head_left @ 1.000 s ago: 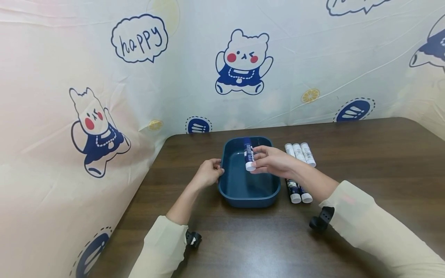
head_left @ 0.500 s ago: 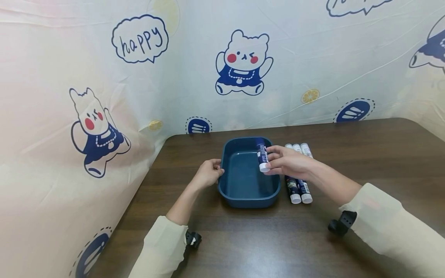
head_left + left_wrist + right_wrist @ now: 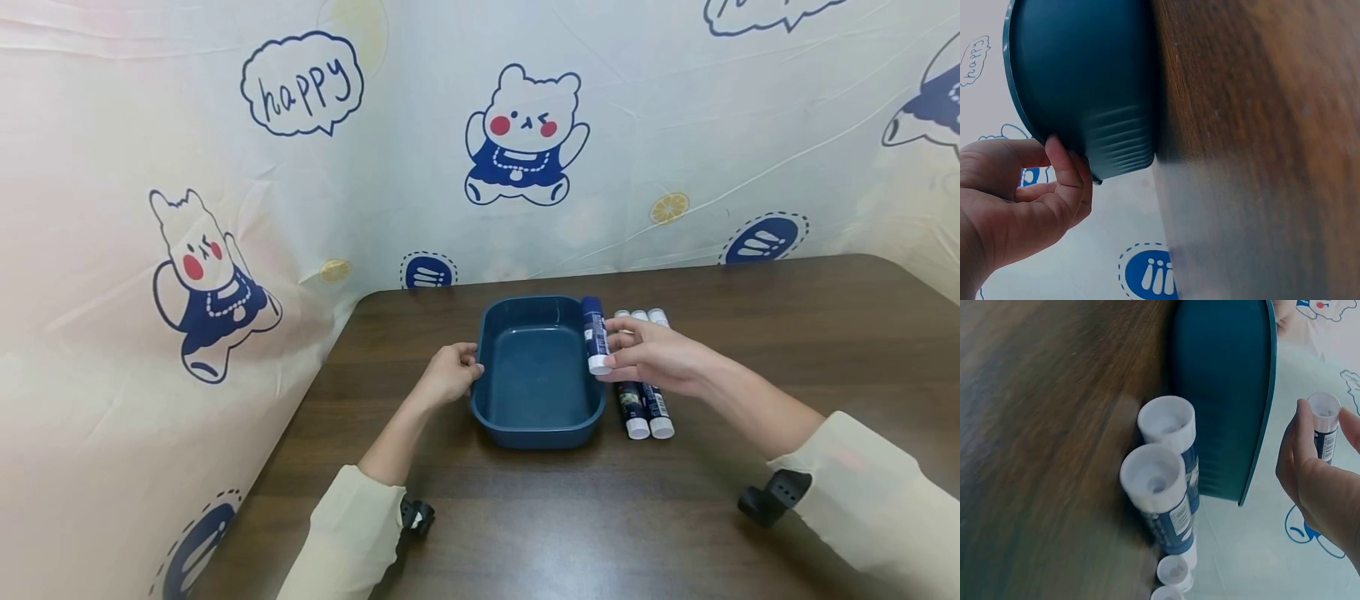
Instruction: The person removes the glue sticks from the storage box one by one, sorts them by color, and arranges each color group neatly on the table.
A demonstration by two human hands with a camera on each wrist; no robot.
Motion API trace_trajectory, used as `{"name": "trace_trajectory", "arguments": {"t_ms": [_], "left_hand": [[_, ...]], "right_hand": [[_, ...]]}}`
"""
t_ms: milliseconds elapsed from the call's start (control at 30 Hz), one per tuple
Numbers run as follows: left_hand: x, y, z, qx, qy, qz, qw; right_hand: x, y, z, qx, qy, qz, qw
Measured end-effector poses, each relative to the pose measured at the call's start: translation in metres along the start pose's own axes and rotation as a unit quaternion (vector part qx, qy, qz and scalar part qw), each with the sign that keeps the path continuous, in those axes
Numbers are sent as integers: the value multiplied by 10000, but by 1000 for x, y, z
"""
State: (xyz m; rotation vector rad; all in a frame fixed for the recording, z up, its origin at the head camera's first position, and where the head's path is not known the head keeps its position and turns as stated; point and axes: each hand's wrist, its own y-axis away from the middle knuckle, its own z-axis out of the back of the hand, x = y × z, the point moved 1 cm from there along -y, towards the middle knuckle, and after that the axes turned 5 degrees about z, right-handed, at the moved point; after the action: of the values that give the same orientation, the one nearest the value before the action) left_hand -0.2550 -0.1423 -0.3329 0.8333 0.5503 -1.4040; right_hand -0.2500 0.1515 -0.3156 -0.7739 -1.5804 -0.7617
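Note:
My right hand [image 3: 656,354] pinches a navy glue stick [image 3: 596,337] with a white base, held upright above the right rim of a blue-green plastic bin [image 3: 536,438]. In the right wrist view the glue stick's white end [image 3: 1324,404] shows between thumb and fingers. My left hand [image 3: 447,375] grips the bin's left edge; in the left wrist view its curled fingers [image 3: 1067,172] lie against the wall by the rim. The inside of the bin shows bare. Two navy glue sticks [image 3: 632,414] lie side by side, partly behind the right hand.
Several white sticks [image 3: 658,318] lie in a row at the bin's right, beyond the navy pair, partly covered by the right hand. The brown wooden table [image 3: 510,517] runs back to a printed cloth [image 3: 420,167]. A black strap [image 3: 780,496] circles the right wrist.
The right hand has carried the glue stick rightward from over the bin's middle to its right rim. My left hand and the bin have stayed put.

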Motion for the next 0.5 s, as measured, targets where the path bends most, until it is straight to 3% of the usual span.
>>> {"name": "trace_trajectory", "arguments": {"t_ms": [500], "left_hand": [[0,1,-1,-8,6,20,10000]], "right_hand": [[-4,30,26,-101,197,-42,9997]]}}
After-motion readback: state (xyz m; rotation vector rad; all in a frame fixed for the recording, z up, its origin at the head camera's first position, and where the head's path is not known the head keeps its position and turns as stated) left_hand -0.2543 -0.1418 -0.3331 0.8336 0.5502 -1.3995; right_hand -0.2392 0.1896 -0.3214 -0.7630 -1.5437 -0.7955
